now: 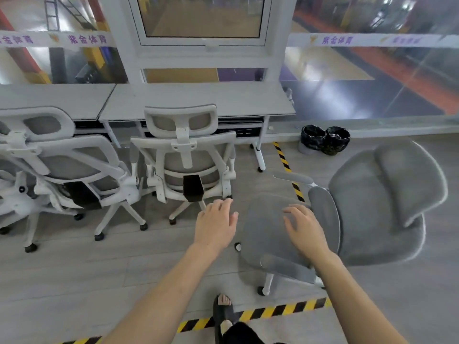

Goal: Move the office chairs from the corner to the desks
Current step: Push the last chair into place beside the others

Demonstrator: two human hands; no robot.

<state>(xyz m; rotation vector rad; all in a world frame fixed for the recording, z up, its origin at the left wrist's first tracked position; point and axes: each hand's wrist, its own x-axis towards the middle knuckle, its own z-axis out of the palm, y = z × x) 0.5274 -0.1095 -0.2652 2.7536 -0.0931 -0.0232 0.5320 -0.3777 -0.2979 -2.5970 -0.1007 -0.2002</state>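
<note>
Two white-framed office chairs are standing tucked in along the near edge of the desks: the left chair (57,167) is sitting at the left desk (49,99), cut off by the picture's left border, and the middle chair (185,155) is facing the right desk (198,100), its headrest just below the desk's front edge. Both are showing me their mesh backs, wheels resting on the grey plank floor (74,264). My left hand (215,225) is hovering palm down, fingers loosely spread and gripping nothing, just beside the middle chair's base and clear of it. My right hand (301,228) is reaching out over the seat of a third chair, the grey chair (347,209), fingers open and splayed; whether they are touching the cushion I cannot tell. This grey chair is standing apart from the desks, off the right desk's right end, its back pointing toward the picture's right side and one armrest lying below my wrist. Black-and-yellow tape (285,157) is running across the floor behind it and again along the near floor, where my sandalled foot (223,311) is resting on the stripe. Two bins lined with black bags (324,140) are sitting by the glass wall, past the desk's right leg.
</note>
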